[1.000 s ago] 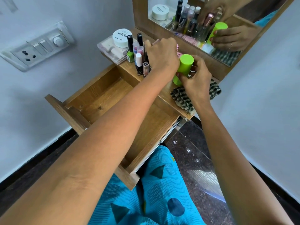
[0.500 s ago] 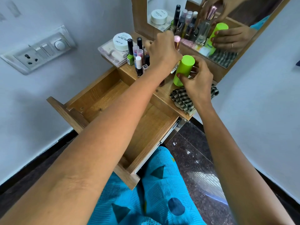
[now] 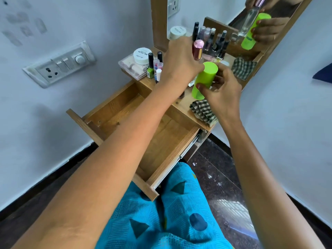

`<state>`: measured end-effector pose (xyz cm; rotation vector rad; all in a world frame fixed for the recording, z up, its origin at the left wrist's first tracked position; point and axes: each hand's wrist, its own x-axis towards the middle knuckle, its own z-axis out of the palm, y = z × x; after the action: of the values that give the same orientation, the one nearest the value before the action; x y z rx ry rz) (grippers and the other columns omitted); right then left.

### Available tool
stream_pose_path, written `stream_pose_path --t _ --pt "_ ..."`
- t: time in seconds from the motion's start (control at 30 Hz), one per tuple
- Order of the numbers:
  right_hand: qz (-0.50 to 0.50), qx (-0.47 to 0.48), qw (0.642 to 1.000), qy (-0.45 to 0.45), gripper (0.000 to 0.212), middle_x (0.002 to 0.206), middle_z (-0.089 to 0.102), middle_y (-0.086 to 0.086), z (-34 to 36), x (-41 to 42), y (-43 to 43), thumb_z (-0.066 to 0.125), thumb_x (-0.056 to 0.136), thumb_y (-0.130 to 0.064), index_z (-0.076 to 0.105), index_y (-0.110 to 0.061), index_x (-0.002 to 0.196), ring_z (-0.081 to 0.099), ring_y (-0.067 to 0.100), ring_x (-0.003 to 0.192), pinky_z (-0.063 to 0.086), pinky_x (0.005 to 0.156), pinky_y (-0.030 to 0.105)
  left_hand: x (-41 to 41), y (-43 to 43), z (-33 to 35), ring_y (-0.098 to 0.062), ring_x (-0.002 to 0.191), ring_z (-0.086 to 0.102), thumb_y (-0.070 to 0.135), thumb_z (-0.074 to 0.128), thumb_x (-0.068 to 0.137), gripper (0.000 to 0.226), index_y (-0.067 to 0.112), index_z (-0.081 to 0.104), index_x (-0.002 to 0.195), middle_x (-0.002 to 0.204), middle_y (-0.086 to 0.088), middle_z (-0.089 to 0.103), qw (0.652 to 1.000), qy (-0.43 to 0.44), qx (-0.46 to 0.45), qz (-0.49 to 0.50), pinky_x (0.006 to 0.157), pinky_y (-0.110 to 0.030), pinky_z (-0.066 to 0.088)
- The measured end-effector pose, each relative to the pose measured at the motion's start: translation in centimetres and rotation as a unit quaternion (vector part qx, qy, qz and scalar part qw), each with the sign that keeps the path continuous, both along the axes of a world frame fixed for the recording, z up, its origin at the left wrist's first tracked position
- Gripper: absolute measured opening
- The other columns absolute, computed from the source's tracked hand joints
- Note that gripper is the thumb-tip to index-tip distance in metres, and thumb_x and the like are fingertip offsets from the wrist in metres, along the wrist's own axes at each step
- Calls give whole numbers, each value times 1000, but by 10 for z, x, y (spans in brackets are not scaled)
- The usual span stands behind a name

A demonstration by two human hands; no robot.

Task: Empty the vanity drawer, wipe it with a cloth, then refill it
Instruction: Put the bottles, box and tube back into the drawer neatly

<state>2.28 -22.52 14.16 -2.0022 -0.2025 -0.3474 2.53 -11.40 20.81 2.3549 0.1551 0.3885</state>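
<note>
Wall switch panel (image 3: 59, 64) at far left, well apart from the vanity. Drawer (image 3: 115, 119) pulled fully out below the shelf (image 3: 183, 105), its bare wooden floor showing, left forearm crossing above it. On the shelf's left end, a clear flat box (image 3: 128, 67) with a white round jar (image 3: 142, 55) sitting on top of it. Just beside these, a tight cluster of upright nail polish bottles (image 3: 156, 66), one of them green. Left hand (image 3: 179, 63) was raised over the shelf, fingers curled round a slim clear bottle with a pink metallic cap (image 3: 198, 49), held roughly upright, cap uppermost. Right of it and touching close, the green cylinder (image 3: 204, 78) was tilted, top leaning away from the person. Right hand (image 3: 221, 90) gripped it about the middle, thumb in front, fingers wrapped behind. Could not tell whether the cylinder's lower end rested on the shelf. Checked cloth (image 3: 203, 110) lay bunched on the shelf's front edge, under the right hand. Mirror (image 3: 186, 15) behind repeated both hands and the bottles.
</note>
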Motion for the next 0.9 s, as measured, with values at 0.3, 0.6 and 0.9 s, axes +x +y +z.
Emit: stream_pose_path --t 0.3,0.6,0.9 --pt "45 3 999 19 54 110 59 -6 -21 -47 19 76 70 -6 55 -7 120 56 9 96 47 87 20 -54 23 -26 -14 66 48 11 67 72 11 10 59 79 74 -3 56 1000 28 8 7 49 -14 30" --pt "52 -47 995 76 52 116 61 10 -76 -66 42 74 71 -3 54 -3 119 57 21 107 45 94 29 -76 35 -85 -17 76 61 15 67 78 16 8 66 92 87 -6 67 994 81 -22 68 56 -16 38" --pt "-13 -175 978 116 51 124 58 5 -116 -74 46 68 79 -13 48 -12 127 54 25 114 42 97 40 -72 32 -147 -20 95 64 15 69 78 37 7 60 113 105 -10 68 989 113 -34 84 66 -17 43"
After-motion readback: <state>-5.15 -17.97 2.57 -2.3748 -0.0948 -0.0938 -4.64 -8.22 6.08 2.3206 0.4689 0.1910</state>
